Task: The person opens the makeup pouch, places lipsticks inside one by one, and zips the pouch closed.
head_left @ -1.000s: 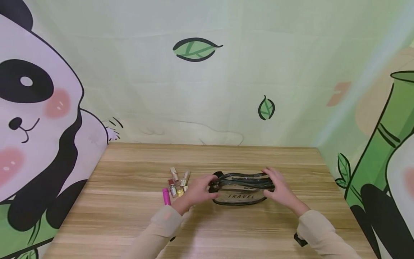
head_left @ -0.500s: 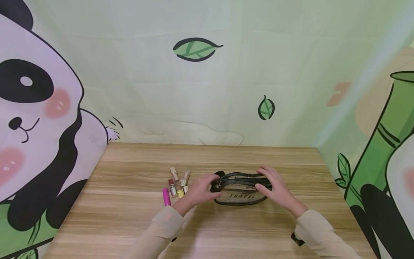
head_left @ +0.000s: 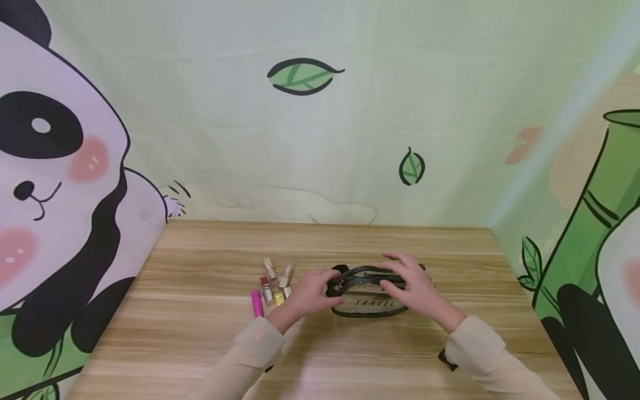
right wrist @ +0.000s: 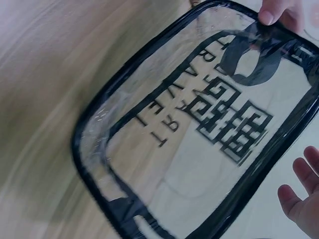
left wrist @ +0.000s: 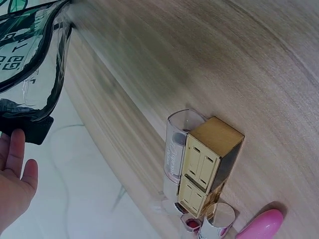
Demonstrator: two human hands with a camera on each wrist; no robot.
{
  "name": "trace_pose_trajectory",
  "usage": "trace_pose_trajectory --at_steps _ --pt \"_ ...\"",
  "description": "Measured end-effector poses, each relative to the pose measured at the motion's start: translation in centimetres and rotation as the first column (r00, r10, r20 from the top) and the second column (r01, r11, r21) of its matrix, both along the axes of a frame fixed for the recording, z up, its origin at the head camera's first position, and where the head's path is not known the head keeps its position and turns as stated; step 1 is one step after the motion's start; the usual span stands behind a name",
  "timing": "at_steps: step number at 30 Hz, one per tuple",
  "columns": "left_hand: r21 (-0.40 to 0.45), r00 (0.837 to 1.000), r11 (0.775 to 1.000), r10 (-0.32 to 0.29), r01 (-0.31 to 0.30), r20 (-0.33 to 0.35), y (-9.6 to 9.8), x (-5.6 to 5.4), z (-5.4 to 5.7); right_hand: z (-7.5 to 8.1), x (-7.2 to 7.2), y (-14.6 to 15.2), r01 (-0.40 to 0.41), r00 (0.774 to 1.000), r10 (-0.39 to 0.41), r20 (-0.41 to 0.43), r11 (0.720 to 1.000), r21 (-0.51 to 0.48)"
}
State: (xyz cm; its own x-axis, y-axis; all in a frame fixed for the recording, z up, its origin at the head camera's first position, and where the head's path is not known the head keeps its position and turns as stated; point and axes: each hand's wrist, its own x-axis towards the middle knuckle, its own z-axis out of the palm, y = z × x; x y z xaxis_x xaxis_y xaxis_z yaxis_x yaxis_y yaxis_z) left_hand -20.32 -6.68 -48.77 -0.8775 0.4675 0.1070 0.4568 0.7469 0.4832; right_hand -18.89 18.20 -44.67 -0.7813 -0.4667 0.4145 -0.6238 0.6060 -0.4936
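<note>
A clear zip pouch (head_left: 367, 306) with black piping and "TRAVEL" print stands upright on the table. My left hand (head_left: 311, 293) holds its left end, thumb in front and fingers behind; in the right wrist view the left thumb (right wrist: 265, 17) presses the black corner. Over the right part of the pouch hovers my right hand (head_left: 411, 282), fingers spread. From the right wrist, the fingers (right wrist: 302, 191) of that hand look loosely bent and apart from the pouch's black edge. A black tab (left wrist: 32, 130) on the pouch touches my left fingertips.
Left of the pouch lies a cluster of lipsticks (head_left: 270, 268), including gold-cased ones (left wrist: 202, 164) and a bright pink tube (head_left: 257, 303). Behind the wooden table (head_left: 210, 344) hangs a printed panda backdrop (head_left: 320, 139).
My right hand has let go of the pouch's right end and moved left above its top edge. The left hand has stayed nearly still on the left end.
</note>
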Motion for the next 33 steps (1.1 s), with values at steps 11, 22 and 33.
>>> trace_pose_trajectory --at_steps 11,22,33 --pt "0.008 0.999 1.0 -0.026 0.026 -0.023 0.1 -0.3 0.2 1.5 -0.3 -2.6 -0.093 0.99 0.102 -0.092 0.991 0.098" --pt "0.021 0.998 0.998 -0.052 0.053 -0.032 0.3 -0.5 0.1 2.3 -0.5 -4.6 -0.117 0.971 0.168 -0.172 0.955 0.271" --pt "0.014 0.993 0.996 -0.086 0.088 -0.077 0.6 -0.3 0.7 2.6 -0.3 -5.7 -0.075 0.964 0.169 -0.206 0.914 0.399"
